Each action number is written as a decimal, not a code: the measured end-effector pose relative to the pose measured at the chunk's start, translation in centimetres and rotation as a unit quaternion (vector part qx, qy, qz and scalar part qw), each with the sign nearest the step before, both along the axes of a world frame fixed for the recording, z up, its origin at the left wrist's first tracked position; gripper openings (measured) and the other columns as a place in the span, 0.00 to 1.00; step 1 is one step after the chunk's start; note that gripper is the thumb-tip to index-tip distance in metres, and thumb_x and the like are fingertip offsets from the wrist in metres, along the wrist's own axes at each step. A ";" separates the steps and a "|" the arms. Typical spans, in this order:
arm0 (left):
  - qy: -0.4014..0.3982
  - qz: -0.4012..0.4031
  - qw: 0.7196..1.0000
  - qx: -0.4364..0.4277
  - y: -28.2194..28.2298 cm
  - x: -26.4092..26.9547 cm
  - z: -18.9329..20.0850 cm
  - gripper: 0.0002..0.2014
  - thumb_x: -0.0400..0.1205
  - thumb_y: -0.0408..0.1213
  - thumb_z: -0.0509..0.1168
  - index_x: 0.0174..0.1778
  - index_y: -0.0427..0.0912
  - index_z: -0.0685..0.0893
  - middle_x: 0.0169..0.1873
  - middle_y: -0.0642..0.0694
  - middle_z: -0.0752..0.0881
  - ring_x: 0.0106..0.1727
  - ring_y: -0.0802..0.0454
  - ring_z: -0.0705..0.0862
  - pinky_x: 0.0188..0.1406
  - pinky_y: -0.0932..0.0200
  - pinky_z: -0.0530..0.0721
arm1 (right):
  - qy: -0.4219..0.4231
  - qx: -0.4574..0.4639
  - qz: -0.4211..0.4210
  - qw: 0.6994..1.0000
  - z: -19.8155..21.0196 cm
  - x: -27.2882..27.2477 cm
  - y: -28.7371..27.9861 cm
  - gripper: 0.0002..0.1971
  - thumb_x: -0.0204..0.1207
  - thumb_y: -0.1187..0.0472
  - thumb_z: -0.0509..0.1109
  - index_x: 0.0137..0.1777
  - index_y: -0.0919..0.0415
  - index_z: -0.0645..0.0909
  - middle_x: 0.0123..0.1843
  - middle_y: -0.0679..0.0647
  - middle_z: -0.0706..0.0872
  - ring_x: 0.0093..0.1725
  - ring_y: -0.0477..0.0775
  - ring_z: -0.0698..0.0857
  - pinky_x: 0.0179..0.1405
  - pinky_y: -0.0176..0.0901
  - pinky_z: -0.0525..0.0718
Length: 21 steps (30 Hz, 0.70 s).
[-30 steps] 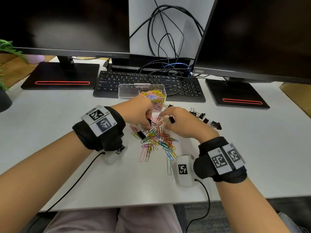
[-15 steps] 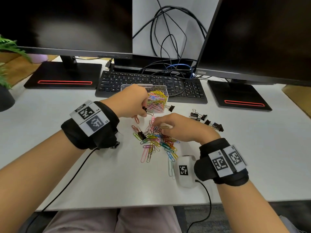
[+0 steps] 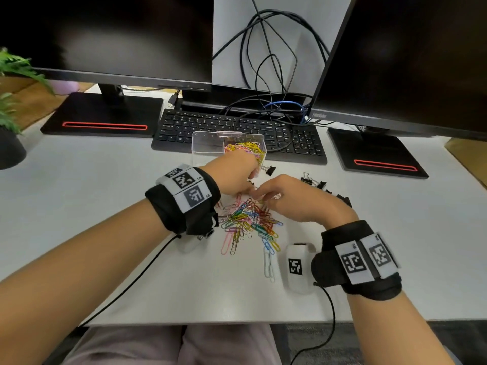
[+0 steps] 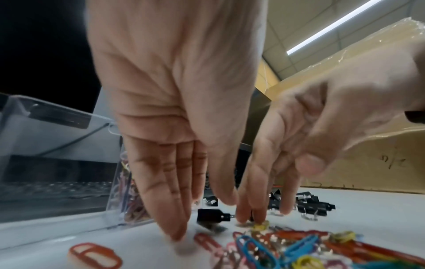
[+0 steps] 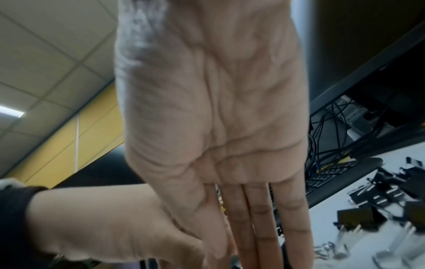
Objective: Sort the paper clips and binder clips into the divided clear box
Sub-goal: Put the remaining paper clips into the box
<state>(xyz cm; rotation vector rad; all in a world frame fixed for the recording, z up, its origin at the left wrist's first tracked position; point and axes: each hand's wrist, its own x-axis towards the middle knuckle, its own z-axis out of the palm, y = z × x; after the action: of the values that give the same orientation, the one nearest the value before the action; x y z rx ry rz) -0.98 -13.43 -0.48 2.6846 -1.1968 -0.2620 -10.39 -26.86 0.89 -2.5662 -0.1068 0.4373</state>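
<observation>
The divided clear box (image 3: 208, 156) stands in front of the keyboard, its right compartment full of coloured paper clips (image 3: 246, 148). A loose pile of paper clips (image 3: 247, 222) lies between my wrists. My left hand (image 3: 242, 180) reaches down to the pile's far edge with straight fingers (image 4: 177, 227) on the desk and holds nothing. My right hand (image 3: 263, 193) meets it there, its straight fingers (image 5: 260, 236) touching the clips. A black binder clip (image 4: 214, 215) lies between the two hands. More binder clips (image 3: 316, 183) lie to the right.
A black keyboard (image 3: 290, 140) sits right behind the box, with cables draped over it. Two monitors stand on black bases (image 3: 105, 114) at the back left and right. A potted plant (image 3: 10, 148) stands at the far left edge. The desk's front edge runs just behind my forearms.
My left hand, which pinched a binder clip and lifted it toward the box front, has come back down to the pile with straight fingers. The right hand has barely shifted.
</observation>
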 end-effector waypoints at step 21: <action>0.190 -0.008 0.974 0.121 4.8 -0.9 0.4 0.13 0.71 0.33 0.80 0.43 0.38 0.83 0.33 0.45 0.85 0.24 0.54 0.82 0.20 0.66 0.79 | 0.060 -0.082 -0.047 0.994 0.0 -0.3 1.7 0.15 0.70 0.70 0.71 0.57 0.63 0.85 0.48 0.58 0.86 0.42 0.53 0.83 0.32 0.38 0.78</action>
<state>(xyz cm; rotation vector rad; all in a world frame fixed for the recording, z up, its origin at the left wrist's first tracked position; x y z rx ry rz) -1.91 -8.62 -0.12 2.6458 -1.1265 -0.9309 -10.64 -25.19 0.87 -2.6828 0.0972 0.5852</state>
